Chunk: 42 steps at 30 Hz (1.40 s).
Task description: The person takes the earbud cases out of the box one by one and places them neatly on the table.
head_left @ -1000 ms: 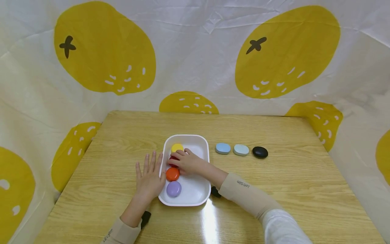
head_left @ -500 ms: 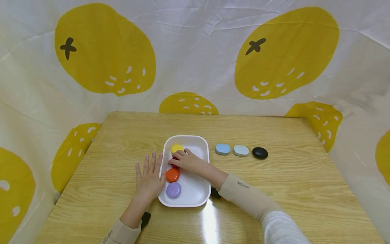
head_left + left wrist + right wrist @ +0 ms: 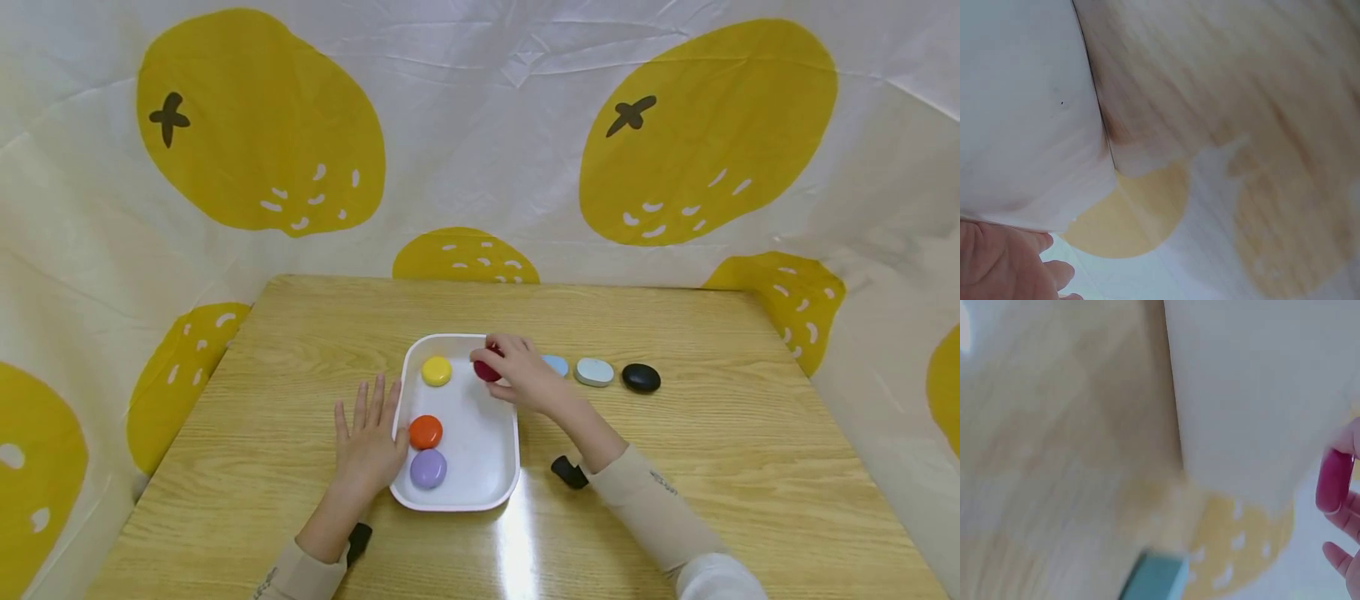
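Between the fingers and thumb of my right hand (image 3: 525,375) is a dark red round, smooth disc (image 3: 488,365), held over the upper right rim of a white tray (image 3: 480,492). In the right wrist view the red disc (image 3: 1335,480) shows edge-on, pinched at the fingertips. My left hand (image 3: 369,442) rests with straight, spread fingers against the tray's left side. Inside the tray lie a yellow disc (image 3: 437,371), an orange-red disc (image 3: 425,432) and a purple disc (image 3: 428,468). The left wrist view shows the left hand (image 3: 1007,265) at the tray's outer wall (image 3: 1029,125).
Right of the tray, in a row on the wooden table (image 3: 712,467), lie a blue oval piece (image 3: 556,365) partly behind my right hand, a pale blue oval piece (image 3: 594,372) and a black oval piece (image 3: 641,378). A curtain (image 3: 480,150) printed with yellow fruit surrounds the table.
My right hand has lifted the red disc from between the yellow and orange-red ones and carried it right, to the tray's upper right rim. My left hand stays in place.
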Each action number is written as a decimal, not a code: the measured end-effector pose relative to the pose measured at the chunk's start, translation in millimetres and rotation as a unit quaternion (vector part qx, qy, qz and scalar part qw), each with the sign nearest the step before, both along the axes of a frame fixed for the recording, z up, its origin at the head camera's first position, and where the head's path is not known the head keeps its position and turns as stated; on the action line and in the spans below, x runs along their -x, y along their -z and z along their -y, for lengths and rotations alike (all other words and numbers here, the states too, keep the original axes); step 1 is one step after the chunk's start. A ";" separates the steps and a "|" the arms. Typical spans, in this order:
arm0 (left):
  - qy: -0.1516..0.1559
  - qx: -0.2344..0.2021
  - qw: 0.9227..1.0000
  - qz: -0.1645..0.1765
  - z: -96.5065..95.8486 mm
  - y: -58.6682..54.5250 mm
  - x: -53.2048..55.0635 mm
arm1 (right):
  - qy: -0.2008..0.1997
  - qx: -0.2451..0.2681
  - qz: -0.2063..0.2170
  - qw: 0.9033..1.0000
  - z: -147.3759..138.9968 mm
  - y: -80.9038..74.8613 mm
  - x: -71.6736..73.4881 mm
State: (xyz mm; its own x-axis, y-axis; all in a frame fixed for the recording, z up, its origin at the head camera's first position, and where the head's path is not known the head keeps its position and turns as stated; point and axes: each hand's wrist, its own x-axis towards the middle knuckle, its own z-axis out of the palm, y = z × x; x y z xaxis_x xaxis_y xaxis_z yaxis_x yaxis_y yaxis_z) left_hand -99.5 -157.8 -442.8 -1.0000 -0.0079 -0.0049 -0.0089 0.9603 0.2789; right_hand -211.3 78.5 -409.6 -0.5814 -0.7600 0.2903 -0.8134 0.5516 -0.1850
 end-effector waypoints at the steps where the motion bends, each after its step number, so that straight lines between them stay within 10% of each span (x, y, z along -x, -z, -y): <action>1: 0.000 0.000 1.000 0.000 0.1 0.1 -0.1 | 0.013 0.012 -0.002 1.000 -8.6 -1.4 1.8; 10: -0.001 0.003 1.000 0.004 0.7 1.0 -1.4 | 0.157 0.075 0.032 0.984 -90.9 -8.0 11.0; 26: 0.003 0.000 1.000 0.007 0.6 1.6 -1.5 | 0.364 0.129 0.075 0.920 -208.7 12.3 0.0; 42: 0.001 -0.001 1.000 0.011 -0.7 -1.3 -0.7 | 0.394 0.043 0.194 0.897 -241.7 48.7 6.0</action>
